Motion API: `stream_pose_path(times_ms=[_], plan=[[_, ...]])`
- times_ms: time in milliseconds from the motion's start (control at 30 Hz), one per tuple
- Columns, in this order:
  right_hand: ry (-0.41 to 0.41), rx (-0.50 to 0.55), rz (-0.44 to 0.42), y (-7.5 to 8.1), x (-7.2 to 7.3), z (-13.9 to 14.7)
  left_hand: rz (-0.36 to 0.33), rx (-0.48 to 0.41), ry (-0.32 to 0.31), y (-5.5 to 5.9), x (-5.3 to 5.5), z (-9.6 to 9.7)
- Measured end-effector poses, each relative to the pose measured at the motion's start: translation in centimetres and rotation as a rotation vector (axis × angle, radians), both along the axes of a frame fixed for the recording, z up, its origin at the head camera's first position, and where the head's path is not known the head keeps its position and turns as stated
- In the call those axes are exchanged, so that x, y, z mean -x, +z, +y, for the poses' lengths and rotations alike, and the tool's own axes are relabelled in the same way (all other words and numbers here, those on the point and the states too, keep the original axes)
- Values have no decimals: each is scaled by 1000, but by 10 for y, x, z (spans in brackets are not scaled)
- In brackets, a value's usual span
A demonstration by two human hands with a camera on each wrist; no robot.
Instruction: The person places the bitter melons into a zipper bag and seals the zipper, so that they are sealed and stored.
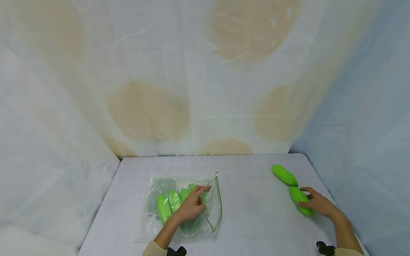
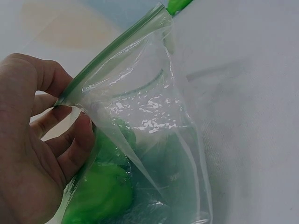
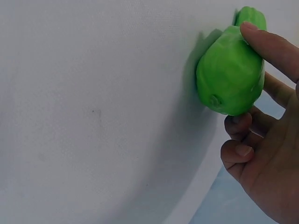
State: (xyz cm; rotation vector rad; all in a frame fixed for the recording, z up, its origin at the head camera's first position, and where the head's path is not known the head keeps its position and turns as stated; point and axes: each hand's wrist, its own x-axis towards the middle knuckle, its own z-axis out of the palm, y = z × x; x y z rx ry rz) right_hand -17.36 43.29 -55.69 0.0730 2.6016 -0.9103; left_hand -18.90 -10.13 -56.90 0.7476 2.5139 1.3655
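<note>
A clear zip bag (image 1: 145, 225) with a green-edged mouth lies at the table's left centre. Several bright green gourds (image 1: 164, 209) show through its plastic. My left hand (image 1: 189, 207) reaches over the bag and grips its mouth; in the left wrist view the fingers curl at the green zip strip (image 2: 110, 53). At the right, my right hand (image 1: 322, 206) holds a green gourd (image 1: 301, 202) between thumb and fingers, low over the tabletop. Another green gourd (image 1: 284, 175) lies just beyond it, its near end meeting the held one in the head view.
The white-covered table (image 1: 250, 220) has its right edge close beside my right forearm. A patterned curtain (image 1: 198, 89) hangs along the back, with pale sheeting (image 1: 358, 142) at the right side. Dark wrist devices (image 1: 325, 248) sit near both cuffs.
</note>
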Motion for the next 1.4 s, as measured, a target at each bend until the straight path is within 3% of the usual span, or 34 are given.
stream_pose_path(times_ms=[667, 1400], plan=[[6, -13, 17, 3, -3, -1, 1, -2, -2, -2, 1, 3], [-9, -33, 48, -9, -1, -1, 26, -16, -9, 0, 1, 4]])
